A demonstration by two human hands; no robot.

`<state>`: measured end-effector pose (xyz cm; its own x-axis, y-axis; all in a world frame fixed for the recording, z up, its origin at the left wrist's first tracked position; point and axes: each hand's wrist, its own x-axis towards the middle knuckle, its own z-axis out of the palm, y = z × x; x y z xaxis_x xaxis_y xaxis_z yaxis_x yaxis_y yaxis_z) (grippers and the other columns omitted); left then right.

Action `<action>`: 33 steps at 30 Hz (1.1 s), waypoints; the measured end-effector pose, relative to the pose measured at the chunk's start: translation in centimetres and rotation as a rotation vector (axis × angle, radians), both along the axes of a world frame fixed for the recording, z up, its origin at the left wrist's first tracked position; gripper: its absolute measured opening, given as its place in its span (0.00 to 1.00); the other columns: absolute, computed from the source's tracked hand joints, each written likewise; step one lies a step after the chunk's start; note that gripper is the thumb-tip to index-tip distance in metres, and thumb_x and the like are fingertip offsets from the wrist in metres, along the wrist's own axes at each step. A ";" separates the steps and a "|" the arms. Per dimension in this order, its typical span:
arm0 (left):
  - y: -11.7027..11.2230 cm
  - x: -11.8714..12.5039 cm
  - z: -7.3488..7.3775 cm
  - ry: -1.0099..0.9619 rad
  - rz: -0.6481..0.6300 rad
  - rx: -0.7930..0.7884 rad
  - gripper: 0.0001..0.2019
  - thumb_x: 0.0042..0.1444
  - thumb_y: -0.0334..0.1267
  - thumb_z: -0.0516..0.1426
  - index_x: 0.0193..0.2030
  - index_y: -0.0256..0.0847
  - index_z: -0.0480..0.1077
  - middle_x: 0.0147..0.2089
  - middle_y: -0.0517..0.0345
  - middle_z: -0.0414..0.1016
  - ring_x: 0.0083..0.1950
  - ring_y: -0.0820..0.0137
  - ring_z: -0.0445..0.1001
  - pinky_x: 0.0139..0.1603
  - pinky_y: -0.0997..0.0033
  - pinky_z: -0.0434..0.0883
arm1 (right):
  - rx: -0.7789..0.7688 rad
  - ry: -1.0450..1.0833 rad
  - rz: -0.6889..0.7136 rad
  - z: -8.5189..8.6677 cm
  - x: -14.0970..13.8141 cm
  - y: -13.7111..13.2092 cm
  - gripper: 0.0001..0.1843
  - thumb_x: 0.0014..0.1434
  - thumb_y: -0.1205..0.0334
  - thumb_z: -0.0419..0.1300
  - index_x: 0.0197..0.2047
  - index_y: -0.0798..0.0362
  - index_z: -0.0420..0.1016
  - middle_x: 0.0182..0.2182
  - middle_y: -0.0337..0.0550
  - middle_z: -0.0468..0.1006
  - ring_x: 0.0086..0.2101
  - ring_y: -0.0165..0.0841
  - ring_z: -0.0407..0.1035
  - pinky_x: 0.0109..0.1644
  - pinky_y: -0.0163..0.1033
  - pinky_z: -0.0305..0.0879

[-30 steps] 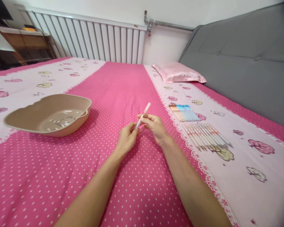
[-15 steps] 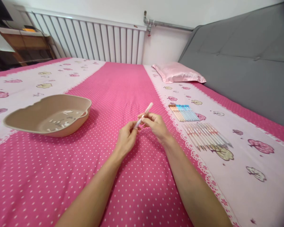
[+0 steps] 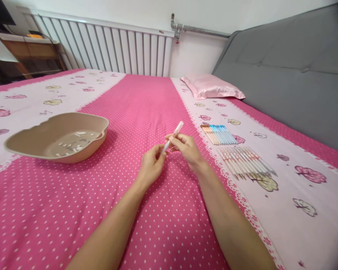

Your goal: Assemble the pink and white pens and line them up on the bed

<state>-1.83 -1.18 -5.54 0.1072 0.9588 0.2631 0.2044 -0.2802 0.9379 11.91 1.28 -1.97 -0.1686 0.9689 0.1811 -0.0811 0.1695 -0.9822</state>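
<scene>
Between my two hands is a slim, pale pinkish pen [image 3: 179, 128], slanting up and to the right over the pink bedspread. My left hand [image 3: 152, 163] pinches its lower end with thumb and fingers. Higher up, around its middle, the fingers of my right hand [image 3: 185, 146] close on it. To the right lie a row of blue and orange pens [image 3: 219, 134] and, nearer me, a row of clear pens with pale and reddish parts [image 3: 246, 161]. A tan basin [image 3: 56, 129] at the left holds several small white pieces [image 3: 78, 147] and some greyish bits.
The dotted pink bedspread [image 3: 163, 232] covers the bed. A pink pillow [image 3: 214, 87] lies at the far right, by a grey padded headboard [image 3: 293, 67]. A white radiator [image 3: 115, 48] and a pipe stand along the back wall; a wooden desk [image 3: 30, 48] is at the far left.
The pen has shifted very slightly up and to the right, with both hands still on it. The basin and the rows of pens have not moved.
</scene>
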 end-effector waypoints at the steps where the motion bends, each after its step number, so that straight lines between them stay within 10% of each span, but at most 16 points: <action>1: 0.0 0.0 0.0 -0.008 -0.002 0.001 0.11 0.57 0.37 0.53 0.45 0.37 0.70 0.39 0.50 0.76 0.39 0.67 0.74 0.41 0.66 0.69 | 0.013 -0.004 0.012 -0.1 0.1 0.1 0.11 0.55 0.55 0.59 0.33 0.54 0.76 0.29 0.43 0.75 0.32 0.30 0.70 0.36 0.39 0.67; 33: 0.0 0.5 0.4 -0.242 -0.077 -0.107 0.10 0.54 0.30 0.54 0.43 0.36 0.70 0.39 0.52 0.75 0.39 0.70 0.74 0.42 0.68 0.70 | 0.160 -0.132 0.019 -0.4 0.7 0.5 0.12 0.56 0.54 0.58 0.35 0.53 0.77 0.30 0.41 0.76 0.32 0.30 0.70 0.39 0.38 0.65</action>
<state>-1.31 -1.23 -5.18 0.1269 0.9739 0.1879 -0.0476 -0.1833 0.9819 12.58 1.75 -2.33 -0.2196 0.9259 0.3073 0.0419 0.3236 -0.9453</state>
